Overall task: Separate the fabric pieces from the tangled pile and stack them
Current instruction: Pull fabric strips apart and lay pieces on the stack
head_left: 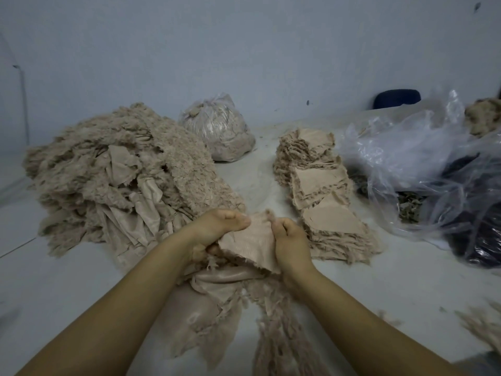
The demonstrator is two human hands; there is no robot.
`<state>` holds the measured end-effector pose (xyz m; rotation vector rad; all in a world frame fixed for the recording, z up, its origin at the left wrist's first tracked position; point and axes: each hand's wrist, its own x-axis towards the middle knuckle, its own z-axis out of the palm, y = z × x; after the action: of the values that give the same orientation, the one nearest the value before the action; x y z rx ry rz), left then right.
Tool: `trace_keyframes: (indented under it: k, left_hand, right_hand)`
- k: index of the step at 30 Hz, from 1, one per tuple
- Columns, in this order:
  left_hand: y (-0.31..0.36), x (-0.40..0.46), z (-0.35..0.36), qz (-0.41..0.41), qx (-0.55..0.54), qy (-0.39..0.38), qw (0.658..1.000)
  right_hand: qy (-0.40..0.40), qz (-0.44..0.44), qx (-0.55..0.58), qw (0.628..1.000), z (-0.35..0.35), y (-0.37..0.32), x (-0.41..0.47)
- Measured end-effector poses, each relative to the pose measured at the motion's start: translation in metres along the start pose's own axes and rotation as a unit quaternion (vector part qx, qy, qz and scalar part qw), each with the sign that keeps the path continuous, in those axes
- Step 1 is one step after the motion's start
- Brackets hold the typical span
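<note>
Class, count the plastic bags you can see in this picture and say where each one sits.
2: a tied bag of scraps behind the tangled pile, and a loose clear bag at the right; more may be hidden beneath it.

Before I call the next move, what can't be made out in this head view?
- Fingertips of left hand and right hand: curled behind the held fabric piece.
- Tied bag contents: blurred by plastic.
- Dark item at the wall: hidden behind loose plastic.

A tied bag [218, 128] stands against the wall [244, 50]. Right of it lies crumpled plastic [423, 158]. Behind that plastic sits a blue object [397, 98].
</note>
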<state>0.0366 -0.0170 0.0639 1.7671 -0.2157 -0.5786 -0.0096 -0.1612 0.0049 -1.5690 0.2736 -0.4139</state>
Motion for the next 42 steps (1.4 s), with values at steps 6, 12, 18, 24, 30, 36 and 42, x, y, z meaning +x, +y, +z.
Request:
trace_keyframes:
  k: [6,12,18,24,30,36,42]
  left_hand:
    - [-0.001,0.002,0.005,0.019,-0.026,-0.009,0.999]
    - [0.008,0.026,0.032,0.107,-0.027,0.050,0.993]
    - [0.021,0.081,0.083,0.198,0.101,0.107,0.969]
    - [-0.006,0.111,0.104,0.214,0.150,0.133,0.956]
    - [-0.012,0.104,0.073,0.189,0.258,0.121,0.940]
    - [-0.012,0.090,0.050,0.180,0.220,0.118,0.952]
    - [-0.020,0.087,0.064,0.050,0.206,0.068,0.975]
  right_hand:
    - [-0.035,-0.011,0.019,0.999,0.003,-0.002,-0.002]
    - [0.061,-0.086,-0.115,0.988,-0.039,-0.020,0.035]
    - [0.138,-0.051,-0.203,0.968,-0.103,-0.026,0.082]
    - [0.143,-0.018,-0.270,0.952,-0.126,0.000,0.098]
    - [0.124,-0.020,-0.317,0.940,-0.126,0.002,0.101]
    - [0.145,-0.060,-0.345,0.925,-0.122,-0.003,0.091]
    - [0.040,-0.076,-0.424,0.902,-0.102,-0.016,0.074]
